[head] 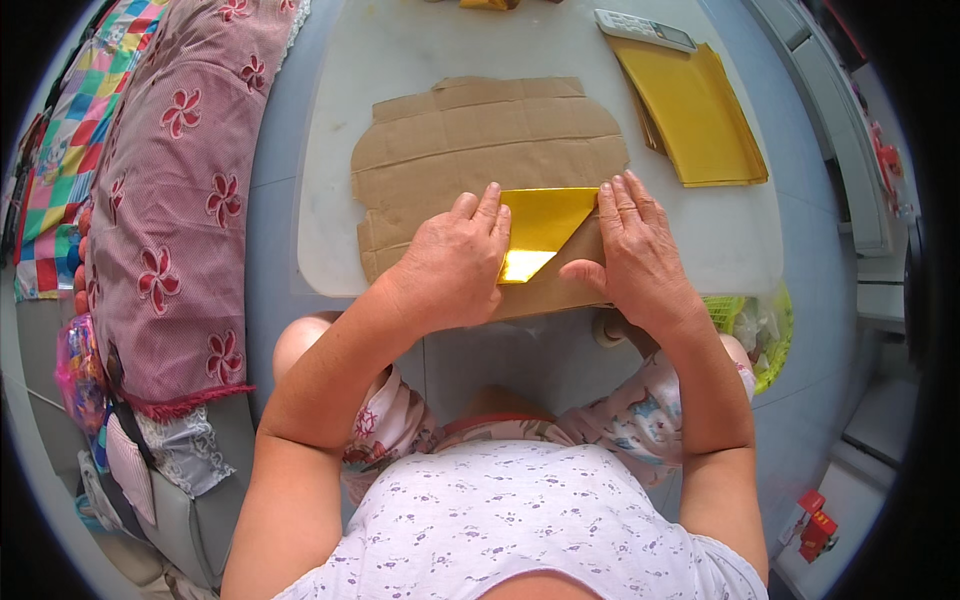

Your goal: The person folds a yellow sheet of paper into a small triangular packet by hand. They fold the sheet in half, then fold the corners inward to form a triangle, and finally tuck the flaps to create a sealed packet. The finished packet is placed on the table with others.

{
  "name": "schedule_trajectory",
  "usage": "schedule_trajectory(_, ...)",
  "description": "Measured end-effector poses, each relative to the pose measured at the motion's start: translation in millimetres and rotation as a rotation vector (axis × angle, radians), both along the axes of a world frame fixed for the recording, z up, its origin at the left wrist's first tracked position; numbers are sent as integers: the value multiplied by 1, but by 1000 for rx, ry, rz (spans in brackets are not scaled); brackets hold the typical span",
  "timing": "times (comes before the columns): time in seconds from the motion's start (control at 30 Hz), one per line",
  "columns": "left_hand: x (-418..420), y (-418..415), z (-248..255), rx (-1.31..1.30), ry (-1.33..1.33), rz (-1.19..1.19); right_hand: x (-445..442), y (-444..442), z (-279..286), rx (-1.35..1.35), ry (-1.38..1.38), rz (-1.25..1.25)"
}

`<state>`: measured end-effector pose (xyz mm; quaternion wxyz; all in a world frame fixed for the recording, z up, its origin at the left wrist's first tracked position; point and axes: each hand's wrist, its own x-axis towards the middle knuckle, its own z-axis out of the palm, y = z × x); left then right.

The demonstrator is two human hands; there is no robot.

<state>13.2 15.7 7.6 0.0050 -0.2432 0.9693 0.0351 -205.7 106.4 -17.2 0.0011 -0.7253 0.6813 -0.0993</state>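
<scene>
A sheet of shiny gold foil paper (547,217), folded with a slanting right edge, lies on a flat piece of brown cardboard (480,135). My left hand (457,255) covers the paper's left end and holds it down, fingers partly curled; its thumb is hidden. At the paper's upper right corner, the fingertips of my right hand (637,247) touch the foil. Its fingers lie flat and close together, with the thumb spread out over the cardboard. The folded sheet's straight edge faces away from me.
A white table (330,247) bears the cardboard. At far right lies a stack of gold paper (694,120) with a white remote control (645,30) on it. Gold pieces (487,4) show at the far edge. A green basket (780,337) stands below right; a pink cloth-covered seat (187,187) is left.
</scene>
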Motion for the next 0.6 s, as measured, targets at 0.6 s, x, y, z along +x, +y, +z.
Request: schedule_trajectory(0.6,14,-16,15,181,200,-13,14,-20,-15,-164,-462,350)
